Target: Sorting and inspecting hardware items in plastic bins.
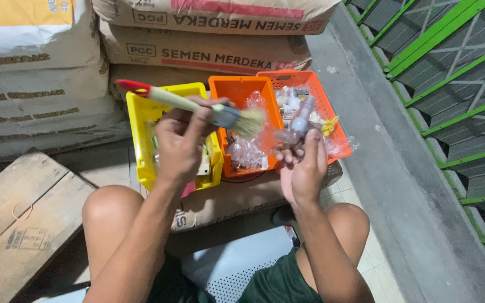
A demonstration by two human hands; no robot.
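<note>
While gripped, paintbrush across left hand.

Paintbrush — pale wooden handle with a red tip, metal ferrule, light bristles — lies nearly level in the air above the yellow and orange baskets, bristles pointing right. The small grey fitting stands tilted, partly wrapped in clear plastic, over the orange mesh basket.
</note>
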